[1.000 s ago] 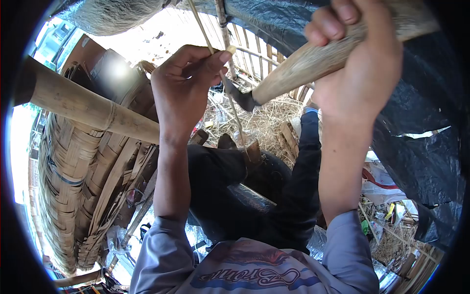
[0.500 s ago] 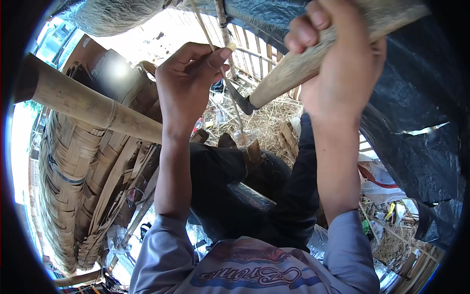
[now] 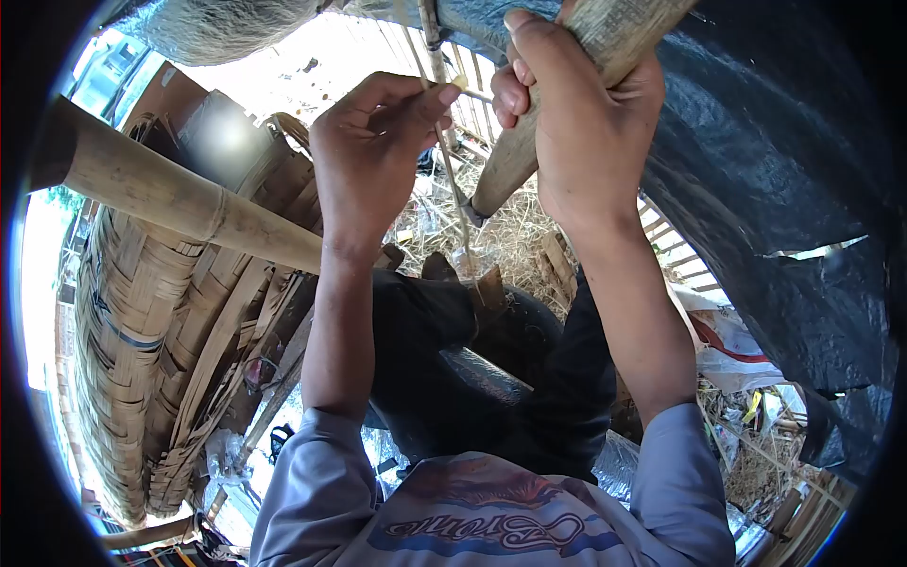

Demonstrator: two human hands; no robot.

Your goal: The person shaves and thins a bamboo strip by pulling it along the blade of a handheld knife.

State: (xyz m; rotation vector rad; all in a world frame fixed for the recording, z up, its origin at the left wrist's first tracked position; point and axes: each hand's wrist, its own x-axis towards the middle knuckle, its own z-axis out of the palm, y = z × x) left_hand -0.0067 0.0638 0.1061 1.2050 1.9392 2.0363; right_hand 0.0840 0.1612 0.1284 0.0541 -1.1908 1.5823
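My right hand is wrapped round the thick wooden handle of a knife, which slants down toward the middle. At the handle's lower end a dark metal piece of the blade shows, close against a thin strip, perhaps bamboo; the rest of the blade is hard to make out. My left hand pinches the strip between thumb and fingers, with a small pale piece at the fingertips. The strip runs from the top of the view down toward my knees.
A thick bamboo pole crosses at the left, above large woven bamboo baskets. Black plastic sheeting hangs at the right. Straw and litter cover the ground ahead, beside a slatted bamboo fence. My dark-clad legs are bent below.
My right hand has moved left with the knife, and its handle has turned steeper. The blade shows less now. My left hand has shifted slightly right and keeps its pinch on the strip.
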